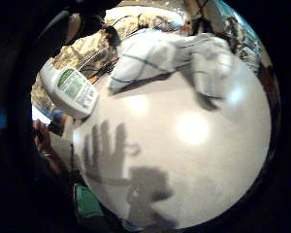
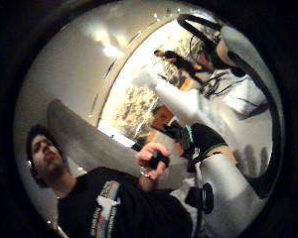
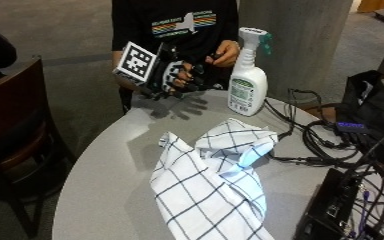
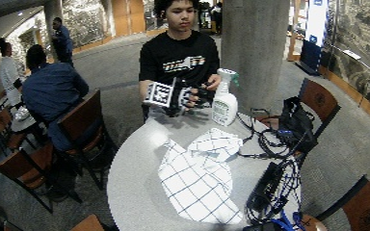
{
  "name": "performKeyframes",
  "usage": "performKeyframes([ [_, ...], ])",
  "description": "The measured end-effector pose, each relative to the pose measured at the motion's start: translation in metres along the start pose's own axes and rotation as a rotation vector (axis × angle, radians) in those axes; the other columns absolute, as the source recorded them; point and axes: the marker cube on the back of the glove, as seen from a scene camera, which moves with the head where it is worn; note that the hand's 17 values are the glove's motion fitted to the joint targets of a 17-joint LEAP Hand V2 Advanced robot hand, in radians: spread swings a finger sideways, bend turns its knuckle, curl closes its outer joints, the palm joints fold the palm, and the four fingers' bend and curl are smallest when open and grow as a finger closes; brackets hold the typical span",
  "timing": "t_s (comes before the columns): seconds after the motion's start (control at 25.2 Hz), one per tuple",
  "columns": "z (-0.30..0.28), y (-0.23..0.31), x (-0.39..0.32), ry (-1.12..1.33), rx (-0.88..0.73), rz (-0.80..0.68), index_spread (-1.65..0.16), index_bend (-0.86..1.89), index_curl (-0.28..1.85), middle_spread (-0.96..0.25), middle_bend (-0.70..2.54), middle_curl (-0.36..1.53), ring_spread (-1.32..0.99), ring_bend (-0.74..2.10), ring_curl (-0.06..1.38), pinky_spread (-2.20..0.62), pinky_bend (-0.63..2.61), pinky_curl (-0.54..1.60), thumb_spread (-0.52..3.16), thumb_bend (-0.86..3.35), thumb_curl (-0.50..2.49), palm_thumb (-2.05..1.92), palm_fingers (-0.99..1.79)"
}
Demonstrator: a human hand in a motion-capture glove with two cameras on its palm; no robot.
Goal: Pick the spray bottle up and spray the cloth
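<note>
A white spray bottle (image 3: 247, 82) with a teal trigger stands upright at the far edge of the round grey table (image 3: 112, 175). Left of it, my gloved right hand (image 3: 173, 76) hovers above the table edge, apart from the bottle, fingers spread and holding nothing. A white cloth (image 3: 208, 190) with a dark grid lies crumpled in the middle of the table. In the little finger side palm view the bottle (image 1: 73, 90) and the cloth (image 1: 165, 58) lie beyond the hand's spread shadow. The wide view shows the hand (image 4: 184, 98), the bottle (image 4: 224, 105) and the cloth (image 4: 201, 175).
The person's bare hand (image 3: 225, 52) holds a small black object behind the bottle. Black cables (image 3: 312, 135), a black box (image 3: 332, 210) and a black bag (image 3: 372, 100) crowd the table's right side. A wooden chair (image 3: 12, 130) stands left, a concrete pillar (image 3: 292, 40) behind.
</note>
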Motion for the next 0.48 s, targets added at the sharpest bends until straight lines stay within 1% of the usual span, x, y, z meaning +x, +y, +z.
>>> performKeyframes([
  [0.08,-0.021,0.019,0.012,0.090,0.062,0.014,-0.26,0.18,0.42,-0.04,0.37,0.47,-0.05,0.35,0.39,0.25,0.10,0.15,0.93,-0.02,0.58,0.84,0.79],
  [0.16,-0.038,0.038,0.021,0.153,0.082,0.027,-0.26,0.19,0.42,-0.05,0.39,0.47,-0.07,0.37,0.39,0.25,0.09,0.14,0.93,-0.02,0.57,0.84,0.86],
  [0.32,-0.058,0.059,0.033,0.244,0.107,0.023,-0.25,0.20,0.43,-0.06,0.40,0.47,-0.08,0.38,0.40,0.25,0.09,0.14,0.95,-0.02,0.56,0.84,0.88],
  [0.48,-0.063,0.065,0.039,0.270,0.127,0.053,-0.25,0.19,0.44,-0.06,0.41,0.46,-0.09,0.39,0.40,0.24,0.09,0.13,0.96,-0.02,0.55,0.85,0.88],
])
